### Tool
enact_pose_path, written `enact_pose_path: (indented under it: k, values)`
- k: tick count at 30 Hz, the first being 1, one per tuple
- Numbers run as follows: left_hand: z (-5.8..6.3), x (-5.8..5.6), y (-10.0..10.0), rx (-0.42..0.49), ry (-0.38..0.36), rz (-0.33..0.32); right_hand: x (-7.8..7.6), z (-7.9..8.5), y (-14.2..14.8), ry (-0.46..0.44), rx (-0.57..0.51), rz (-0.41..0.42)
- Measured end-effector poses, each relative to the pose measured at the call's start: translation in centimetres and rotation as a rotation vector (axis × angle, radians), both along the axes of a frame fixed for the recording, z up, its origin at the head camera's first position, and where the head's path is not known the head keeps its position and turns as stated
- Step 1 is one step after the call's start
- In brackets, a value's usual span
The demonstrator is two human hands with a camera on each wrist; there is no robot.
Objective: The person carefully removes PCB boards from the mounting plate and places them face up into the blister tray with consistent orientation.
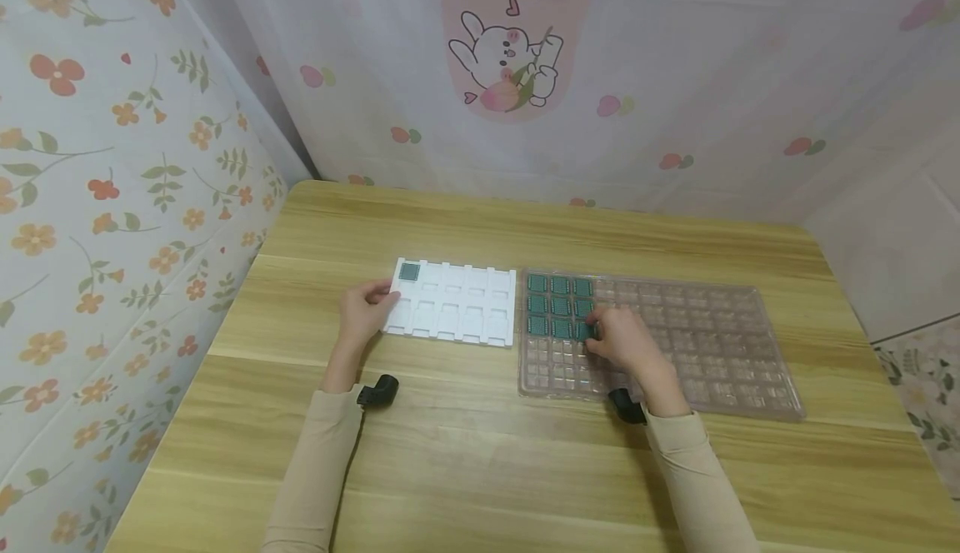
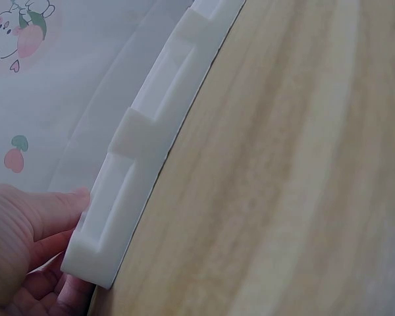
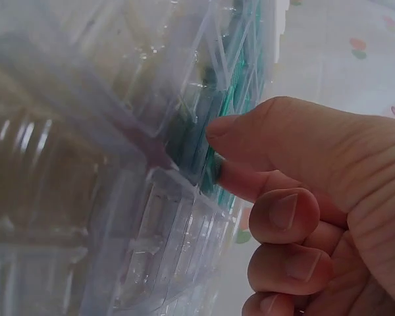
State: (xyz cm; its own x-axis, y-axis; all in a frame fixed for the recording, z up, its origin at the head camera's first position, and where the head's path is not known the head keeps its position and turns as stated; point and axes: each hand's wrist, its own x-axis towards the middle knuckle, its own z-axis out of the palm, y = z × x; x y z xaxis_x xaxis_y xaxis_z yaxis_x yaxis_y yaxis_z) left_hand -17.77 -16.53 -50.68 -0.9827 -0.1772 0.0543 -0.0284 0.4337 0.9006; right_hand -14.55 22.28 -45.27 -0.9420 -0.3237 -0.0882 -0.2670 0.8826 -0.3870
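My left hand (image 1: 365, 313) grips the left end of a white plastic tray (image 1: 450, 341), thumb against the edge and fingers curled at its side. One small square green circuit chip (image 1: 408, 271) lies in that tray's far left pocket. Over the clear plastic blister tray (image 1: 705, 399), my right hand (image 1: 622, 338) pinches a green chip (image 1: 583, 331) at the near right corner of a block of several chips. In the right wrist view, the thumb and forefinger are at that chip's (image 3: 212, 170) edges, still within its pocket, the other fingers curled in.
Several more green chips (image 1: 561, 305) fill the left pockets of the clear tray, which stands just right of the white tray. Both lie on a wood-grain table (image 1: 465, 453). Black wrist mounts (image 1: 380, 391) hang by both sleeves. A printed curtain (image 1: 645, 62) rises behind the table.
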Motion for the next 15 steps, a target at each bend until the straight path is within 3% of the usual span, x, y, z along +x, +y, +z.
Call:
enact_pose_path:
  k: [15]
  values:
    - [-0.06, 0.01, -0.10, 0.010, -0.008, -0.008, -0.03, -0.05, -0.07, 0.006, 0.009, -0.008]
